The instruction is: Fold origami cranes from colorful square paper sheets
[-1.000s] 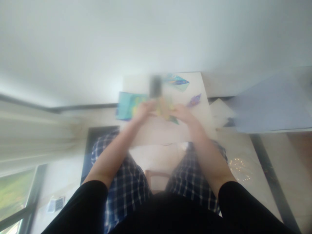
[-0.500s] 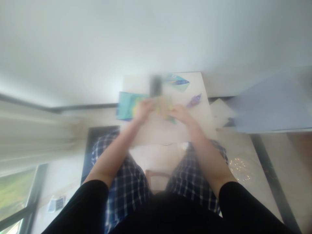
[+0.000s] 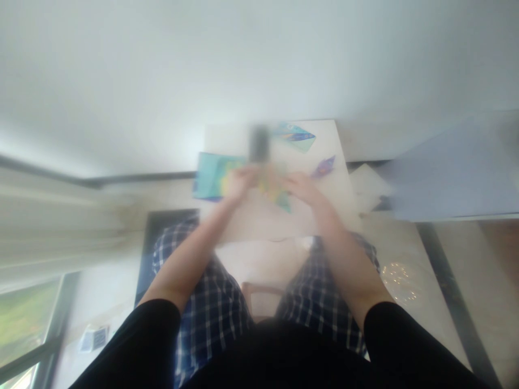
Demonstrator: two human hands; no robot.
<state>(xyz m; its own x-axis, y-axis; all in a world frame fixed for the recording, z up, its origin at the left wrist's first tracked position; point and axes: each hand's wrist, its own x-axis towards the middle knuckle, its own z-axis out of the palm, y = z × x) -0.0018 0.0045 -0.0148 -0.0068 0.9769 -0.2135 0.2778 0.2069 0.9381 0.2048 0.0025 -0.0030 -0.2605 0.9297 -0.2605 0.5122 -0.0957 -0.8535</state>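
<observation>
left hand (image 3: 239, 182) and right hand (image 3: 302, 187) meet over a yellow-green paper (image 3: 274, 190), fingers of both bent inward and touching its edges. too blurred to tell whether they pinch it or only press on it, or how far they are open. the paper sits between the two hands, with a green corner poking out below the right fingers, toward the body.

just outside the left hand's fingers lies a teal sheet (image 3: 207, 176), partly under the hand. beyond the fingertips, away from the body, stands a dark blurred object (image 3: 259, 143); what it is cannot be made out. further out on the right-hand side is a folded teal-and-blue paper (image 3: 297, 136). just beside the right hand's knuckles is a small purple folded piece (image 3: 323, 167).

all of this rests on a small pale table (image 3: 259, 221). beneath the forearms are checked shorts (image 3: 211, 308) and black sleeves (image 3: 141, 346). well off to the right lies a large lavender sheet (image 3: 454, 178).
</observation>
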